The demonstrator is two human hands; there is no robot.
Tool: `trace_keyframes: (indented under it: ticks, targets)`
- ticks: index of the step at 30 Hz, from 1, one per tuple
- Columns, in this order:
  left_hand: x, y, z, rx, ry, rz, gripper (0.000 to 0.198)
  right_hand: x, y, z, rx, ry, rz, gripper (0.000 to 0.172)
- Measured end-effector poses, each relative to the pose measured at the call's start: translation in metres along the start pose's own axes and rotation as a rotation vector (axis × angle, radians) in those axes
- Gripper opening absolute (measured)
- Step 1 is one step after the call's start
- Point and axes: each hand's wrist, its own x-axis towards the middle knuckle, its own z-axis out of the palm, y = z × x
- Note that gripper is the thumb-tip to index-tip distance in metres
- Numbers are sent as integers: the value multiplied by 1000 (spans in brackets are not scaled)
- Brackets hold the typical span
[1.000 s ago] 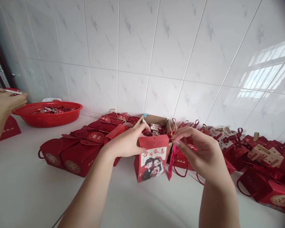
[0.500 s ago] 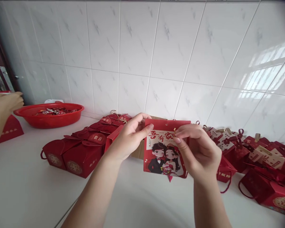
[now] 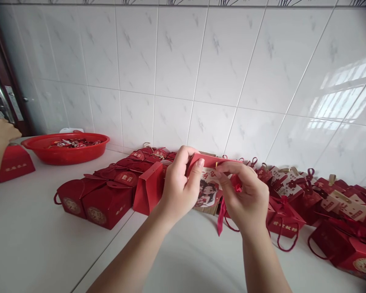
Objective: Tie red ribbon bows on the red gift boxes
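Observation:
Above the white counter I hold a small red gift box (image 3: pixel 208 188) printed with a cartoon couple. My left hand (image 3: pixel 179 189) is closed on its top left edge, thumb on the red flap. My right hand (image 3: pixel 247 197) pinches the top right of the box, where a red ribbon (image 3: pixel 222 213) hangs down. Much of the box front is hidden behind my fingers.
Closed red boxes (image 3: pixel 94 195) lie in rows at the left, more boxes with ribbons and tags (image 3: pixel 323 199) at the right along the tiled wall. A red basin (image 3: pixel 65 147) stands far left. Another person's hand (image 3: pixel 0 134) rests on a red box (image 3: pixel 15 162).
I have turned the box and drawn it lower and closer, so my hands now cover most of its front. The other person's hand has moved down onto the red box at the left.

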Motion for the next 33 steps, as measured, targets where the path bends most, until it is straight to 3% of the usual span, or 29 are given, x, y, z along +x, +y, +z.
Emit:
trace_keyframes:
  ticks: [8,13,17,20,24,33]
  targets:
    - [1,3,-7,76,1,163,2,-3,3,-2,-65,114,16,6]
    - [2,4,-5,31,-59,261,4,-3,2,-2,-32,208,-21,12]
    - [1,6,0,-43,-27,269,16,-2,4,0,16,310,55,25]
    - [1,8,0,-44,16,225,24,-2,10,-3,119,217,130,34]
    - [3,7,-6,-64,-29,204,28,-1,13,-14,144,78,173,27]
    - [10,5,-26,68,-183,464,22,7,19,-28,194,-173,193,29]
